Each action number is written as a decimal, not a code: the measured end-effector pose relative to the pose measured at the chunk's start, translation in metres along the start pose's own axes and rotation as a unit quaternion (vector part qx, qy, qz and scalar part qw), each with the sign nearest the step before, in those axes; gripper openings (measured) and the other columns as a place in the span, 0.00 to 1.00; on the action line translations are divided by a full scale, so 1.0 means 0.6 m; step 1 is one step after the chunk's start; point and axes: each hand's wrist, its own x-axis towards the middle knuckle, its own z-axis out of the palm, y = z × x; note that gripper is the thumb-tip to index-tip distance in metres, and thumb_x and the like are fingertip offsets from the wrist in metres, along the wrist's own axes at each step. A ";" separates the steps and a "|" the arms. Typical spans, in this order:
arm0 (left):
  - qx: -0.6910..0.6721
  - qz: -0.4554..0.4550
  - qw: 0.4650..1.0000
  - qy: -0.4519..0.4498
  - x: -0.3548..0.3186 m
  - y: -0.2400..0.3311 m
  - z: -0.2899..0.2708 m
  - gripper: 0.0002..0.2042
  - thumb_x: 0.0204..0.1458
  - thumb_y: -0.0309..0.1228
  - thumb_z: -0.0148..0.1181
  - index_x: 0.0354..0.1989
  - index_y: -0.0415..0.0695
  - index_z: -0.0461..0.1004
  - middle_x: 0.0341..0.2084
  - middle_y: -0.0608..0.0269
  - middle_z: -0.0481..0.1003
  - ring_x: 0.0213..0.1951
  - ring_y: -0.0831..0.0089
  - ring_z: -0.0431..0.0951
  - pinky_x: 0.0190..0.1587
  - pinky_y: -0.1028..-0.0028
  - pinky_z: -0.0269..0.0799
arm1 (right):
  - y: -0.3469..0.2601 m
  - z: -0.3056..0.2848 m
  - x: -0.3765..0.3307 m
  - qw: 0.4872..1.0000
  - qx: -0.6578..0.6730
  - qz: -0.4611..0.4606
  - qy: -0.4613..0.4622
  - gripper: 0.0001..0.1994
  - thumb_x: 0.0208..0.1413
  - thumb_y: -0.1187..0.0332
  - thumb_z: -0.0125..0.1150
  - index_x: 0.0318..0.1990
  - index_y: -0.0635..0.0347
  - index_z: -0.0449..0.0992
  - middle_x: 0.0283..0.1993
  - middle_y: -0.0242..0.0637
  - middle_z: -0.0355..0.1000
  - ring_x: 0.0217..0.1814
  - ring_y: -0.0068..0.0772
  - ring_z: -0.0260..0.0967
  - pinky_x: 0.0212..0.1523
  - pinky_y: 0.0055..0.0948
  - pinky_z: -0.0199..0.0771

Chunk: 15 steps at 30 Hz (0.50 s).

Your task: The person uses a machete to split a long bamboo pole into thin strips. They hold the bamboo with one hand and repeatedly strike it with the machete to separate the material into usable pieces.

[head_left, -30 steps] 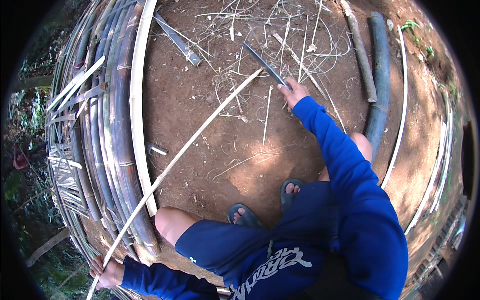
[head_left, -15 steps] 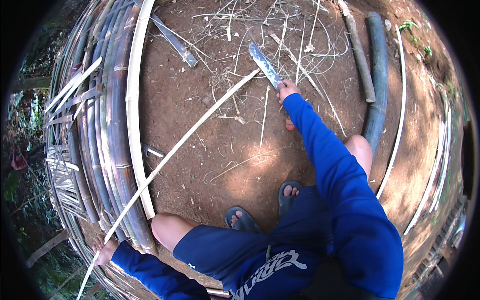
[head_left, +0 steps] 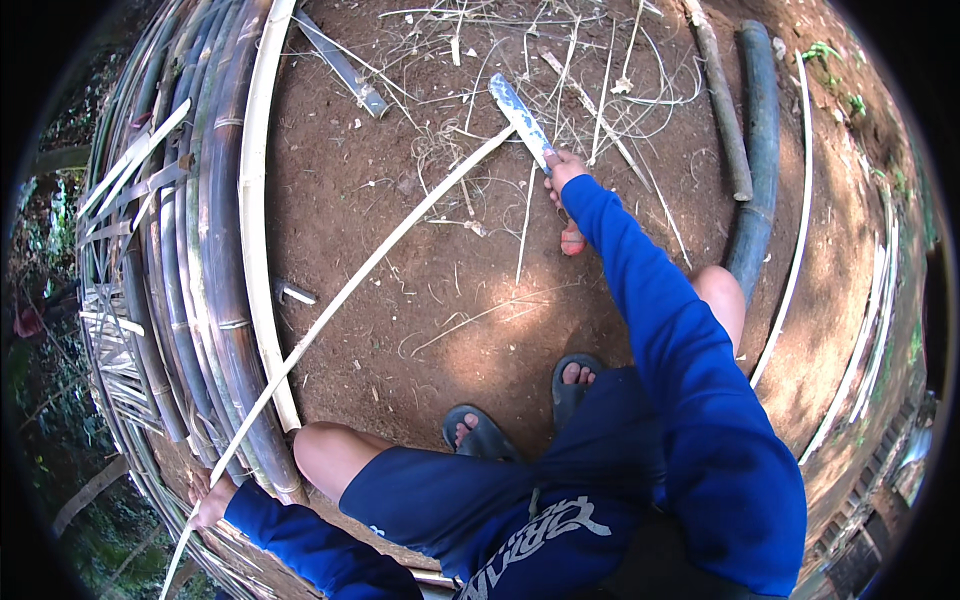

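Note:
My left hand (head_left: 211, 499), at the lower left, is closed round a long pale bamboo strip (head_left: 345, 290). The strip runs up and to the right across the ground, and its far end meets the blade of a machete (head_left: 520, 108). My right hand (head_left: 564, 176) grips the machete near the base of its blade, which points up and to the left. An orange-red piece, seemingly the end of the handle, shows below my right wrist. Whether the strip's tip touches the blade's edge or passes under it is hard to tell.
Bamboo poles (head_left: 225, 240) are stacked along the left, with a split pale length (head_left: 258, 190) beside them. Thin shavings (head_left: 600, 90) litter the brown soil ahead. On the right lie a wooden stick (head_left: 722, 110), a thick dark bamboo pole (head_left: 760, 140) and another pale strip (head_left: 803, 200).
The pale strip bows slightly more, its far end still at the blade. The machete and my right hand have shifted a little up and left; more of the orange-red piece shows.

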 end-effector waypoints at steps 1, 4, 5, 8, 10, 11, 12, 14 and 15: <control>0.006 0.017 1.000 0.020 -0.026 -0.002 0.025 0.37 0.50 0.72 0.24 0.16 0.46 0.54 0.09 0.61 0.56 0.13 0.70 0.57 0.16 0.66 0.55 | -0.001 0.005 -0.005 1.000 -0.016 -0.008 -0.015 0.20 0.62 0.50 0.46 0.49 0.56 0.72 0.20 0.33 0.68 0.13 0.25 0.64 0.13 0.29 0.67; 0.027 0.058 0.996 0.059 -0.058 0.001 0.059 0.35 0.49 0.73 0.24 0.15 0.49 0.49 0.09 0.66 0.50 0.13 0.72 0.52 0.15 0.69 0.48 | -0.005 0.027 -0.024 0.997 -0.045 -0.026 -0.051 0.19 0.62 0.50 0.46 0.48 0.55 0.71 0.19 0.31 0.66 0.12 0.24 0.62 0.12 0.28 0.64; 0.034 0.062 0.996 0.058 -0.049 0.002 0.056 0.35 0.49 0.73 0.25 0.16 0.48 0.50 0.11 0.65 0.53 0.15 0.71 0.54 0.17 0.69 0.49 | -0.008 0.025 -0.021 0.997 -0.041 -0.030 -0.053 0.19 0.62 0.50 0.47 0.47 0.54 0.71 0.19 0.30 0.65 0.11 0.23 0.60 0.11 0.27 0.62; 0.037 0.051 0.998 0.027 -0.053 0.006 0.053 0.36 0.50 0.72 0.25 0.20 0.46 0.53 0.15 0.61 0.58 0.18 0.69 0.58 0.19 0.67 0.53 | -0.008 0.029 -0.024 0.999 -0.007 -0.021 -0.036 0.18 0.62 0.50 0.47 0.45 0.54 0.71 0.18 0.29 0.65 0.11 0.21 0.59 0.10 0.26 0.61; 0.041 0.063 0.997 0.026 -0.061 0.020 0.047 0.36 0.51 0.71 0.25 0.23 0.44 0.55 0.17 0.58 0.61 0.20 0.67 0.60 0.21 0.66 0.55 | -0.024 0.064 -0.066 0.994 -0.065 -0.041 -0.071 0.18 0.62 0.50 0.48 0.45 0.54 0.72 0.18 0.29 0.66 0.12 0.21 0.59 0.11 0.26 0.61; 0.045 0.066 0.996 0.033 -0.065 0.011 0.050 0.36 0.52 0.71 0.25 0.24 0.43 0.56 0.18 0.57 0.62 0.20 0.65 0.61 0.21 0.65 0.56 | -0.010 0.054 -0.061 0.987 -0.113 -0.074 -0.086 0.20 0.62 0.50 0.48 0.48 0.55 0.73 0.20 0.35 0.71 0.13 0.25 0.65 0.14 0.28 0.68; 0.032 0.072 0.995 0.063 -0.055 0.001 0.046 0.37 0.52 0.70 0.25 0.25 0.42 0.58 0.20 0.53 0.64 0.21 0.62 0.63 0.22 0.61 0.59 | -0.006 0.046 -0.045 0.992 -0.084 -0.066 -0.070 0.20 0.62 0.50 0.48 0.48 0.55 0.74 0.19 0.35 0.70 0.12 0.25 0.65 0.14 0.29 0.68; 0.012 0.079 0.994 0.071 -0.064 0.001 0.060 0.37 0.52 0.69 0.26 0.25 0.40 0.59 0.19 0.51 0.64 0.20 0.60 0.64 0.21 0.60 0.60 | -0.017 0.045 -0.026 1.000 0.022 0.002 -0.011 0.20 0.61 0.50 0.48 0.47 0.54 0.74 0.19 0.33 0.69 0.12 0.25 0.63 0.13 0.29 0.66; 0.004 0.077 0.996 0.048 -0.074 0.003 0.061 0.37 0.52 0.70 0.27 0.24 0.41 0.59 0.16 0.53 0.62 0.18 0.62 0.63 0.20 0.61 0.59 | -0.015 0.044 -0.023 1.000 0.003 0.000 -0.019 0.20 0.61 0.49 0.48 0.47 0.54 0.74 0.19 0.33 0.69 0.12 0.24 0.63 0.13 0.29 0.66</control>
